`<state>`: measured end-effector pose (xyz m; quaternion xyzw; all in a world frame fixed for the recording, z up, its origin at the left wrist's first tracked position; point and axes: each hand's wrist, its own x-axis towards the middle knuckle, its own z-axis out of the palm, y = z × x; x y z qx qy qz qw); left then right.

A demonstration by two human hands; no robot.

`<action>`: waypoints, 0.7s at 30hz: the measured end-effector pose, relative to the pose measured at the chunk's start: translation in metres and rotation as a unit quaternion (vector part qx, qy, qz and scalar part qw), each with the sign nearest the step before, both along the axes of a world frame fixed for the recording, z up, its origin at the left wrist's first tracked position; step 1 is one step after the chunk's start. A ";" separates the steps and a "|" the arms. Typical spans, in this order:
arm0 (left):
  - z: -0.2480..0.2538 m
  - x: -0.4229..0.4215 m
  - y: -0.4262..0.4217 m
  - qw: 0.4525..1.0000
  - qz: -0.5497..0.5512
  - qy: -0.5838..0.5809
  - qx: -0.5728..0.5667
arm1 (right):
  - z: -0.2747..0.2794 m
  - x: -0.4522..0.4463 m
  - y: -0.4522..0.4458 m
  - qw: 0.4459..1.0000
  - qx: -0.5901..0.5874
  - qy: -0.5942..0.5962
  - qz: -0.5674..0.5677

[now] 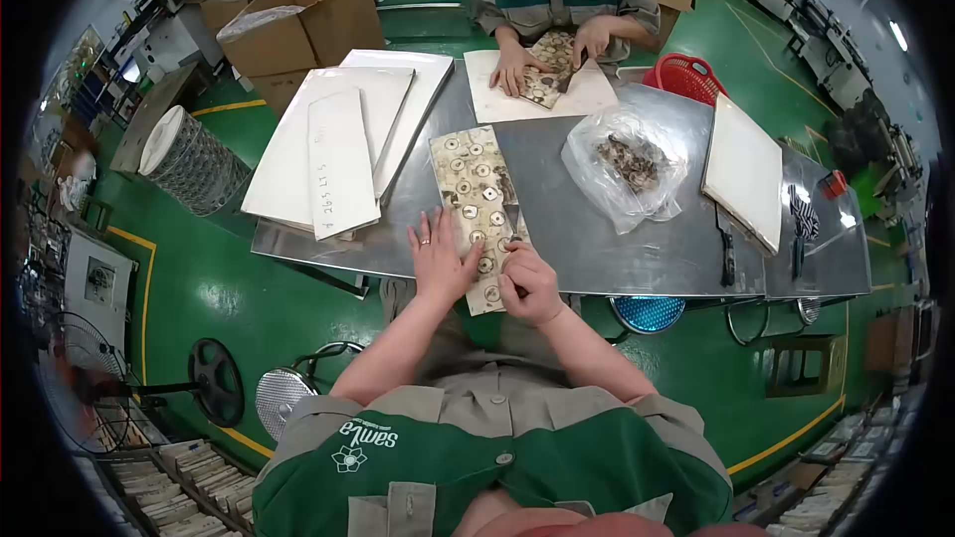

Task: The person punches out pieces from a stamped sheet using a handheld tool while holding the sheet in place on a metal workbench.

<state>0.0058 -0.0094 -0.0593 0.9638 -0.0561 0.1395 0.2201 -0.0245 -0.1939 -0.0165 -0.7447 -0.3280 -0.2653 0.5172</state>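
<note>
A long cream board [486,290] with rows of round ring marks and dark patches lies lengthwise on the metal table, its near end reaching past the table edge. My left hand [441,264] rests at the board's left side, fingers stretched out and thumb toward the board. Over the right side of the board, my right hand [531,283] is closed round a small knife-like blade [512,223], which points away from me onto the board. The fingers hide its handle. Dark brown residue shows beside the blade tip.
Across the metal table [398,229], a co-worker [562,0] works on a patterned board [545,80] with a knife. Left are stacked white boards [284,164]. Right are a plastic bag of brown scraps [627,164], a white panel [744,174], a dark-handled knife [727,254] and a red basket [686,77].
</note>
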 end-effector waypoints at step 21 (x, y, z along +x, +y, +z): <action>0.010 0.000 0.001 0.999 -0.030 0.011 -0.014 | 0.010 0.009 -0.008 1.000 0.013 0.021 0.020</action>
